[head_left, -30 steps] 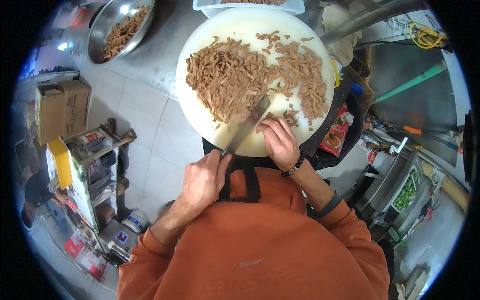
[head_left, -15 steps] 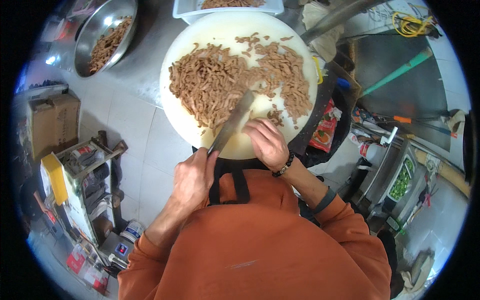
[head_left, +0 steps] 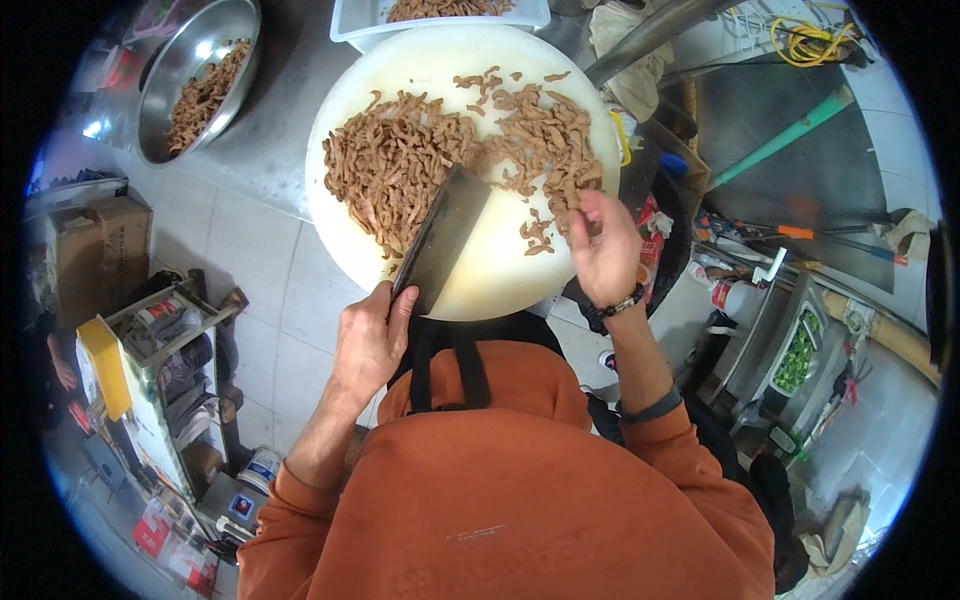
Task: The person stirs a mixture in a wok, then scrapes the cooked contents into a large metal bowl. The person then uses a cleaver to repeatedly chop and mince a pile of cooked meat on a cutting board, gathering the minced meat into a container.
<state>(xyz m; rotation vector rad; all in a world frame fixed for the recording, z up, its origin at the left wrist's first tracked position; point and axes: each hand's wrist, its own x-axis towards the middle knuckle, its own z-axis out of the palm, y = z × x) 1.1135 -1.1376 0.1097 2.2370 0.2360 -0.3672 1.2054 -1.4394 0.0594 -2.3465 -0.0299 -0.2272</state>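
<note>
My left hand point(head_left: 370, 340) is closed round the handle of a cleaver point(head_left: 447, 235). Its broad blade is tilted over a round white cutting board point(head_left: 505, 285), along the right side of a large heap of brown meat strips point(head_left: 385, 165). A looser spread of meat strips point(head_left: 540, 130) covers the board's right half, with a few small meat pieces point(head_left: 537, 235) lying nearer me. At the board's right edge my right hand point(head_left: 610, 250) pinches some strips between thumb and fingers; the fingers partly cover them.
Beyond the board stands a white tray point(head_left: 350, 30) with more meat. A steel bowl point(head_left: 238, 85) with meat strips is at the far left. To the right are a black-lined bin point(head_left: 672, 250) and a metal pan of chopped greens point(head_left: 797, 355). A low shelf point(head_left: 165, 350) stands left.
My right hand has moved right, from beside the blade to the strips at the board's right edge. The cleaver has turned, showing its broad face. The view has shifted slightly.
</note>
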